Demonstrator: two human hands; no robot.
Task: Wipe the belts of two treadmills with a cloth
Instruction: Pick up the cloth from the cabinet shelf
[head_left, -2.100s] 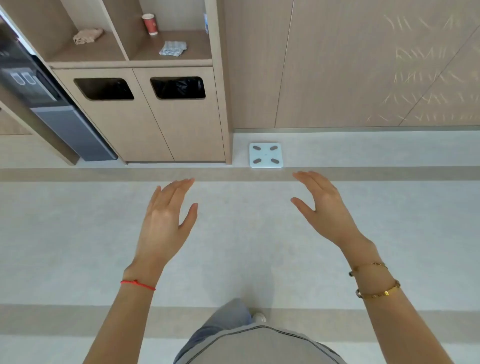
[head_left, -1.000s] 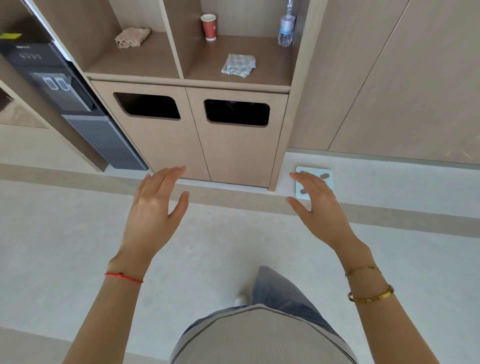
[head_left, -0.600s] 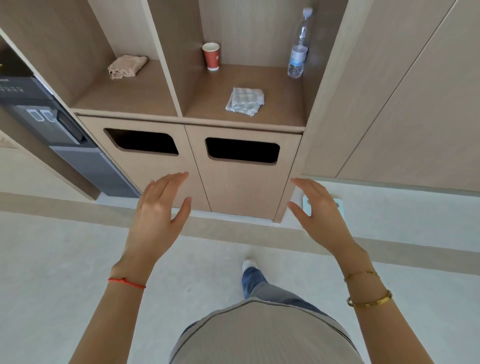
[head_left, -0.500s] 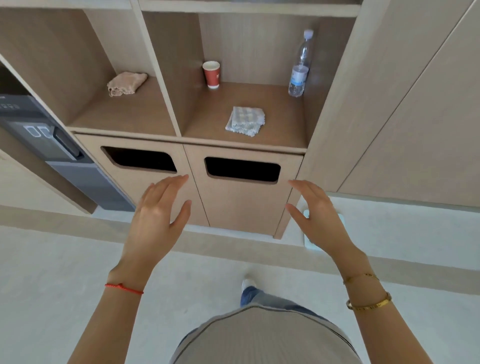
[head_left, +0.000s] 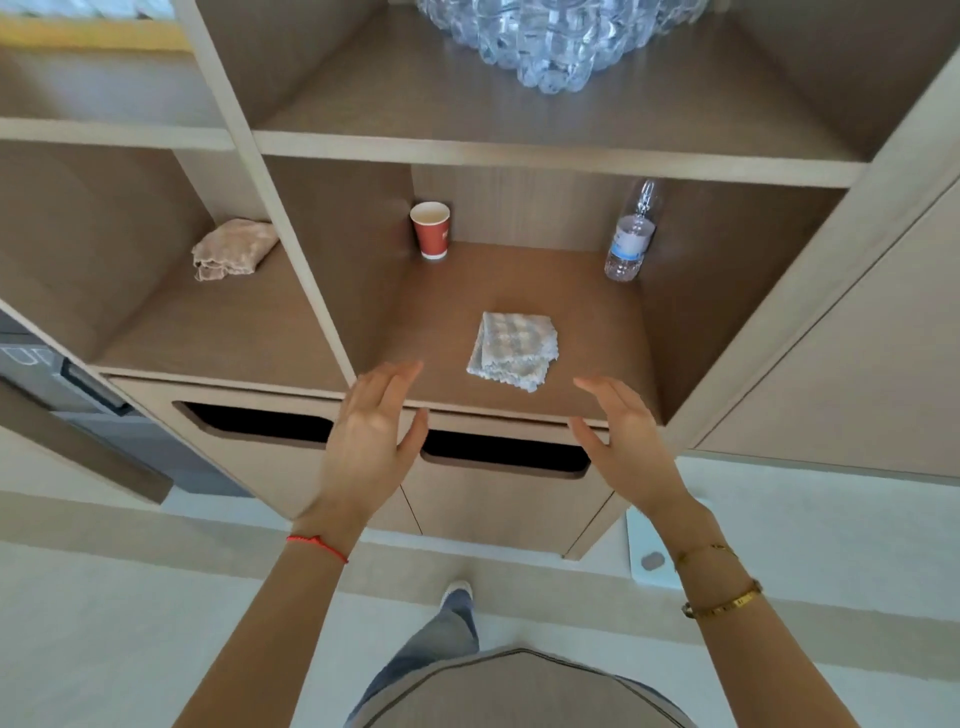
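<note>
A folded grey-white checked cloth (head_left: 511, 351) lies near the front of the right shelf compartment (head_left: 587, 400). My left hand (head_left: 371, 441) is raised just below and left of the cloth, fingers straight, holding nothing. My right hand (head_left: 626, 447) is raised just below and right of it, fingers relaxed and empty. Neither hand touches the cloth. No treadmill is in view.
A red paper cup (head_left: 430, 230) and a water bottle (head_left: 629, 239) stand at the back of the same compartment. A beige cloth (head_left: 231, 249) lies in the left compartment. Two bin openings (head_left: 501, 454) sit below the shelf. A scale (head_left: 652, 551) lies on the floor. A pack of bottles (head_left: 550, 36) sits on the upper shelf.
I have walked up to the shelf unit, so the cloth is much closer. Both hands have risen toward the shelf edge, still empty and apart.
</note>
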